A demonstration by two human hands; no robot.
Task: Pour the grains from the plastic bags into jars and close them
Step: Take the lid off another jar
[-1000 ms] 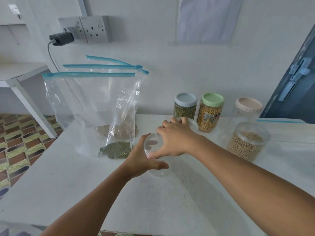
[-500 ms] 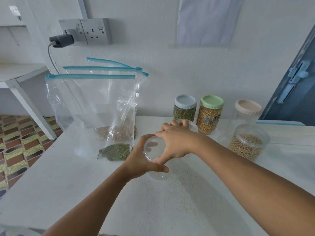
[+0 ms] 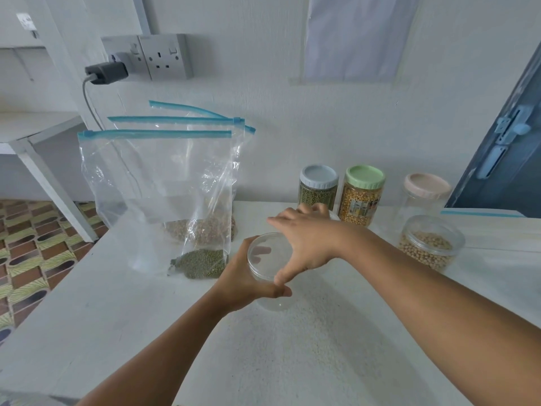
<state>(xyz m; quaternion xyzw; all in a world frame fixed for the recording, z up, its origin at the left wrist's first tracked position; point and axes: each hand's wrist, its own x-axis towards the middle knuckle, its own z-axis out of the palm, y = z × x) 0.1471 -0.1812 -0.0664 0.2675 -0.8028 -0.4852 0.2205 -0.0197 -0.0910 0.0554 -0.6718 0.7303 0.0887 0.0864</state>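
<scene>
My left hand (image 3: 244, 281) grips a clear empty jar (image 3: 268, 260) from its left side, thumb curled round the near wall, jar standing on the white desk (image 3: 117, 303) at centre. My right hand (image 3: 304, 241) sits over the jar's top, thumb pressed on the near rim, fingers spread and reaching over the far edge; looks like it's on a clear lid but I can't tell lid from rim. Left of the jar, just beside my left hand, a clear zip bag (image 3: 158, 194) with a blue seal stands upright with green grains (image 3: 199, 263) pooled in its near bottom corner. Behind it stand more zip bags (image 3: 234, 159), one holding brownish grains (image 3: 199, 230). Far side of the desk by the wall: a grey-lidded jar (image 3: 318, 187) of green grains, just right of it a green-lidded jar (image 3: 363, 194) of yellow kernels, then a pink-lidded jar (image 3: 424, 197), contents unclear. Nearer and to the right, a wide clear jar (image 3: 431, 244) of pale beans, apart from my right arm. A wall socket (image 3: 164, 57) with a black plug (image 3: 106, 73) is up on the far left wall. A blue door (image 3: 503, 148) is at the far right.
</scene>
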